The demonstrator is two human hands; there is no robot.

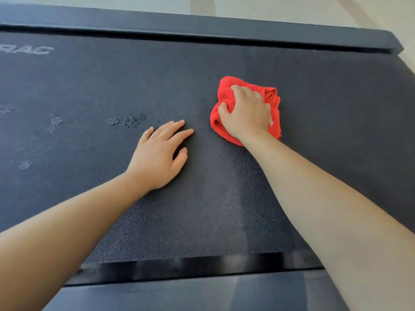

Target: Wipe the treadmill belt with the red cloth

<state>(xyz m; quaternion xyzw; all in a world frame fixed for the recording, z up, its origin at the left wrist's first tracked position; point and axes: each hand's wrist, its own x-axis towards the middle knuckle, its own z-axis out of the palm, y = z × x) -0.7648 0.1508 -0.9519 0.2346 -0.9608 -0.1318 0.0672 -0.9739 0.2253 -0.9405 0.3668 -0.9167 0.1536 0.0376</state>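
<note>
- Where the view starts at the far left, pale lettering (33,50) is printed on the treadmill belt (224,198). Only its last letters, "RAC", can be read, and they are blurred.
- Below the lettering, several pale dusty smudges (125,121) dot the dark, textured surface. One cluster lies just left of the left hand's fingertips.
- The left hand (159,158) lies flat, palm down, on the belt near the middle. Its fingers are straight and slightly spread, pointing up and to the right, with the thumb out to the side. It holds nothing.
- A strip of bare belt separates the two hands, which do not touch.
- The red cloth (226,86) sits right of centre on the belt, bunched into a crumpled wad. It is near the left hand's fingertips but clear of them.
- The right hand (247,111) rests on top of the cloth with its fingers curled into the folds and its thumb dug in on the left side. It grips the wad and holds it down against the belt.
- Red fabric shows around the hand, and a small white tag (271,122) peeks out at the cloth's right edge.
- A dark side rail (202,23) runs along the far edge of the belt and ends in a corner at the upper right.
- A second dark rail (179,268) borders the near edge beneath the forearms.
- Pale floor (292,10) shows beyond the far rail.
</note>
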